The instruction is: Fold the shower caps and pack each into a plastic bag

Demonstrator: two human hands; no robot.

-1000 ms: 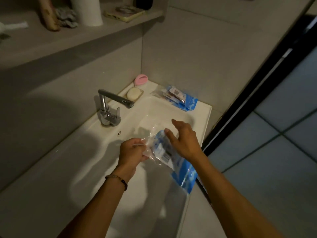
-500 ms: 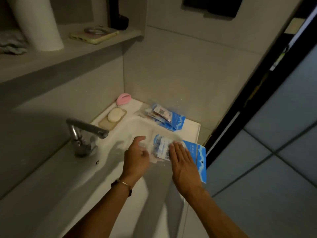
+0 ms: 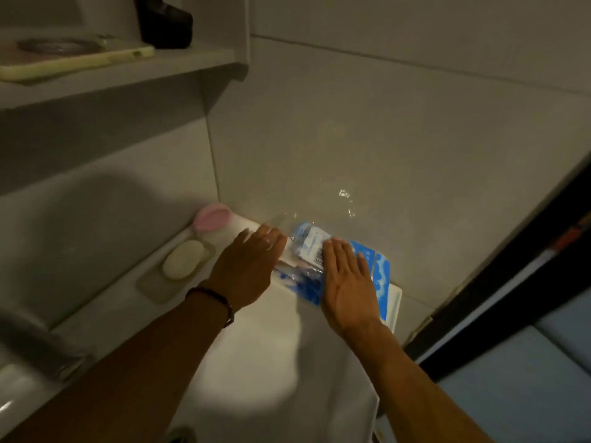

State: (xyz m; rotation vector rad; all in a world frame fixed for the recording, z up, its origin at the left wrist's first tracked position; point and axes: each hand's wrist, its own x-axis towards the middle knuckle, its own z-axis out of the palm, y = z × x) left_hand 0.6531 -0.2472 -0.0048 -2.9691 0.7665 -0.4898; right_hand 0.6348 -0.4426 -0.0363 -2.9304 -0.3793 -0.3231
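A pile of clear plastic bags with blue-and-white printed cards [image 3: 308, 247] lies on the far right corner of the white sink [image 3: 256, 362], against the tiled wall. My left hand [image 3: 246, 266] rests flat on the pile's left side, fingers spread. My right hand [image 3: 347, 279] lies palm down on its right side, covering part of the blue card [image 3: 382, 273]. The bag I carried lies on top of the pile under both palms. Neither hand closes around anything. No loose shower cap shows.
A bar of soap on a dish [image 3: 184, 259] and a pink object [image 3: 212, 217] sit along the sink's back ledge. The tap [image 3: 35, 343] is at the lower left. A shelf [image 3: 128, 71] above holds a phone [image 3: 73, 60] and a dark container [image 3: 166, 22]. A dark door frame [image 3: 499, 282] stands to the right.
Both hands carried the filled blue bag from over the basin to the far right corner and laid it on the pile there. They now press flat on it.
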